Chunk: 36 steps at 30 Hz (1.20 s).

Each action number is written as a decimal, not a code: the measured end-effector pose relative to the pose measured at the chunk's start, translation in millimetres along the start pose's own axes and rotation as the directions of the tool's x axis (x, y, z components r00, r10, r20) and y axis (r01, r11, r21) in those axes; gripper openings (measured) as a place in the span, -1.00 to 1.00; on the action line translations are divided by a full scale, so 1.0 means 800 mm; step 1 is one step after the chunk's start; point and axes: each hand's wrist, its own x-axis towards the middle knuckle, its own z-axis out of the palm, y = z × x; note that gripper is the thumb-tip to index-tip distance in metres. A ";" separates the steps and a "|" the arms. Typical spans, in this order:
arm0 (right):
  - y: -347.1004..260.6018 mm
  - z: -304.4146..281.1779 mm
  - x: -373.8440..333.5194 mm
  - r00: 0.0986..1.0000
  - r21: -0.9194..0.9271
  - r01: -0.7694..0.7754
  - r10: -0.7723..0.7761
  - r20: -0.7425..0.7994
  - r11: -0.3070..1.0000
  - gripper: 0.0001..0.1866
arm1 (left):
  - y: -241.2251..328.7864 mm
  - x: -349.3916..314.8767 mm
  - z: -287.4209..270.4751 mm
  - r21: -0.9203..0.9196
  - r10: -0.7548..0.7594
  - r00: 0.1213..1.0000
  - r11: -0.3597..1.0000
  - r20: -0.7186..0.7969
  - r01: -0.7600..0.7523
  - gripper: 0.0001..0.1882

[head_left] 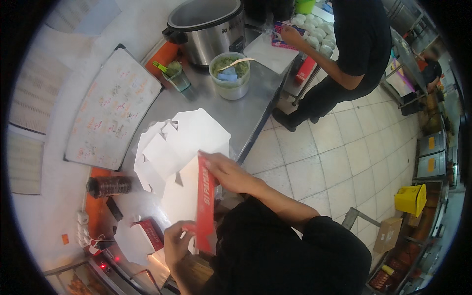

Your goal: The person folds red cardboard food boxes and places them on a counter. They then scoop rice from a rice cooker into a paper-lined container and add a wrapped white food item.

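A partly folded red-and-white cardboard food box [205, 206] is held between my two hands above the counter. My left hand [178, 243] is closed, its thumb and fingers pinching the red flap at the near end. At the far end my right hand [228, 172] grips the upper corner, fingers bent around the red side wall. Just beyond the box lies a pile of white cardboard box blanks [196, 130], overlapping each other. A second red-and-white box [132, 241], with its white lid raised, stands on the counter left of my left hand.
A large steel cooker [211, 42] stands at the back, near a tub of greens with a wooden spoon [231, 73] and a cup [177, 78]. A dark jar [110, 187] is by the left wall. A co-worker [354, 59] stands at the far counter end beside wrapped white balls [319, 37].
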 end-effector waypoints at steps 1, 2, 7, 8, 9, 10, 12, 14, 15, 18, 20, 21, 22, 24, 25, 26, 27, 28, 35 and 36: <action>-0.004 -0.006 0.001 0.999 -0.163 -0.026 0.022 -0.023 0.986 -0.43 | -0.005 0.003 0.001 -0.061 0.045 0.998 0.997 -0.054 -0.049 -0.75; -0.009 -0.012 -0.003 0.991 -0.261 0.106 -0.123 -0.048 0.960 -0.41 | -0.010 0.007 0.007 -0.111 0.013 0.993 0.994 -0.117 -0.026 -0.78; -0.042 -0.042 -0.023 0.864 -0.230 0.480 -0.411 0.290 0.846 -0.27 | -0.008 0.017 0.030 -0.231 0.039 0.965 0.968 -0.257 -0.101 -0.81; -0.048 -0.044 -0.024 0.853 -0.139 0.482 -0.427 0.300 0.865 -0.28 | -0.005 0.019 0.032 -0.266 -0.021 0.970 0.963 -0.243 -0.046 -0.80; -0.053 -0.045 -0.026 0.841 -0.047 0.484 -0.449 0.300 0.874 -0.28 | -0.002 0.021 0.034 -0.282 -0.067 0.971 0.959 -0.231 -0.001 -0.79; -0.058 -0.048 -0.027 0.829 0.045 0.482 -0.472 0.299 0.875 -0.29 | 0.000 0.022 0.037 -0.286 -0.167 0.955 0.954 -0.247 0.093 -0.78; -0.063 -0.049 -0.030 0.849 -0.002 0.415 -0.386 0.362 0.910 -0.36 | 0.002 0.024 0.044 -0.342 -0.184 0.924 0.938 -0.334 0.063 -0.75; -0.063 -0.047 -0.033 0.849 -0.021 0.394 -0.355 0.391 0.919 -0.46 | 0.000 0.025 0.049 -0.342 -0.206 0.897 0.937 -0.390 0.067 -0.73; -0.062 -0.046 -0.034 0.844 -0.015 0.406 -0.368 0.390 0.914 -0.50 | -0.002 0.027 0.051 -0.320 -0.192 0.901 0.945 -0.389 0.063 -0.72; -0.050 -0.039 -0.035 0.837 -0.087 0.440 -0.373 0.400 0.894 -0.57 | -0.011 0.032 0.058 -0.336 -0.136 0.894 0.942 -0.428 -0.018 -0.72; -0.040 -0.035 -0.033 0.842 -0.148 0.458 -0.375 0.388 0.876 -0.60 | -0.016 0.036 0.061 -0.325 -0.100 0.881 0.944 -0.462 -0.063 -0.73; -0.036 -0.032 -0.033 0.847 -0.171 0.463 -0.378 0.373 0.870 -0.62 | -0.018 0.037 0.063 -0.298 -0.088 0.874 0.952 -0.477 -0.067 -0.74; -0.032 -0.029 -0.034 0.853 -0.193 0.467 -0.381 0.357 0.863 -0.64 | -0.019 0.038 0.065 -0.273 -0.119 0.854 0.962 -0.507 -0.028 -0.75; -0.027 -0.018 -0.038 0.864 -0.276 0.500 -0.451 0.224 0.821 -0.69 | -0.020 0.039 0.071 -0.247 -0.045 0.850 0.964 -0.525 -0.101 -0.77; -0.026 -0.011 -0.042 0.860 -0.319 0.509 -0.485 0.158 0.799 -0.72 | -0.019 0.039 0.073 -0.243 -0.025 0.851 0.962 -0.524 -0.122 -0.77; -0.027 -0.005 -0.046 0.888 -0.329 0.455 -0.447 0.105 0.828 -0.75 | -0.017 0.039 0.074 -0.239 -0.036 0.839 0.964 -0.542 -0.113 -0.79; -0.028 0.001 -0.049 0.912 -0.335 0.400 -0.408 0.052 0.853 -0.77 | -0.015 0.038 0.074 -0.244 -0.042 0.838 0.964 -0.544 -0.109 -0.80; -0.029 0.006 -0.052 0.942 -0.357 0.313 -0.335 0.000 0.880 -0.79 | -0.012 0.038 0.074 -0.248 -0.048 0.837 0.963 -0.545 -0.106 -0.80; -0.043 0.005 -0.058 0.914 -0.364 0.380 -0.286 0.288 0.850 -0.63 | 0.003 0.031 0.063 -0.063 0.043 0.850 0.994 -0.525 -0.090 -0.82; -0.045 0.005 -0.056 0.904 -0.369 0.391 -0.277 0.325 0.843 -0.62 | 0.004 0.029 0.058 -0.047 0.040 0.860 0.996 -0.509 -0.074 -0.83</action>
